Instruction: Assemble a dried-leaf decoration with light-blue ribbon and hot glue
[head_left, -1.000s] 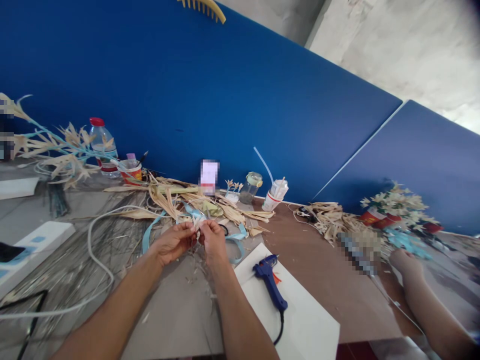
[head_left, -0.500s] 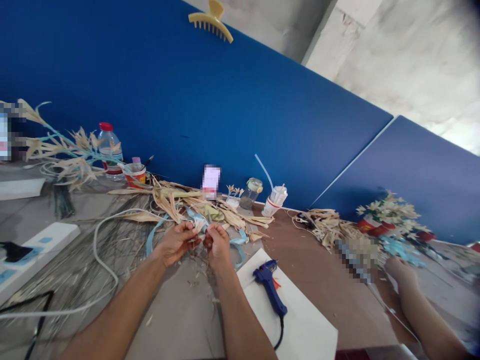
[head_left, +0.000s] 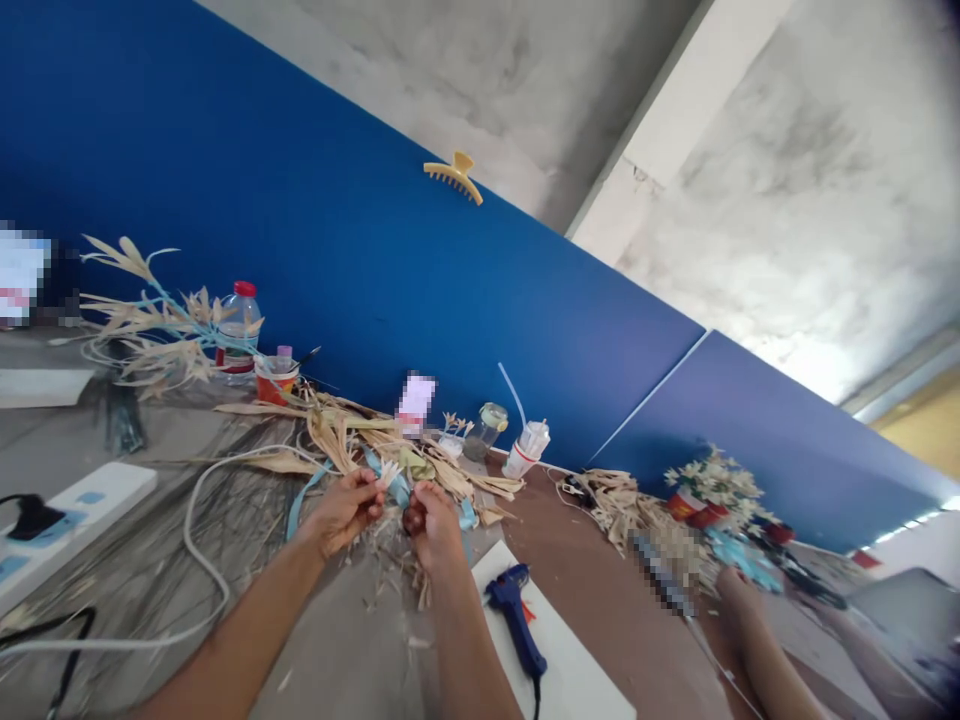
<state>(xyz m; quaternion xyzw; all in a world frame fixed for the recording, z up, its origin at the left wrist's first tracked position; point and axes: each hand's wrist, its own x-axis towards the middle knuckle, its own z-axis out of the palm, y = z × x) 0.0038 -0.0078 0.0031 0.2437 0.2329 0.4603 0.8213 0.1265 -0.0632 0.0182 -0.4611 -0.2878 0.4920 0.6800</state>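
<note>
My left hand [head_left: 346, 512] is closed in a pinch on a small pale dried-husk flower [head_left: 389, 472]. Close beside it, my right hand [head_left: 433, 522] is also pinched, with a light blue strip of tape [head_left: 400, 490] at its fingertips. The fingers partly hide where flower and tape meet. Behind both hands lies a heap of dried corn husks [head_left: 337, 430], with more blue tape [head_left: 300, 505] curling out to the left. A dark blue glue gun [head_left: 517, 620] rests on a white board [head_left: 577, 665] to the right of my right hand.
On the left are a power strip [head_left: 82, 515], a white cable [head_left: 196, 530] and thin wires. Along the blue partition [head_left: 337, 260] stand a bottle [head_left: 238, 335], a red cup [head_left: 276, 382], a phone [head_left: 416, 403] and a jar [head_left: 487, 432]. Another person's hand [head_left: 739, 595] is at right.
The view has tilted up and turned right, so the hair clip on the partition sits lower and more wall shows. Both hands stay close together in their pinches.
</note>
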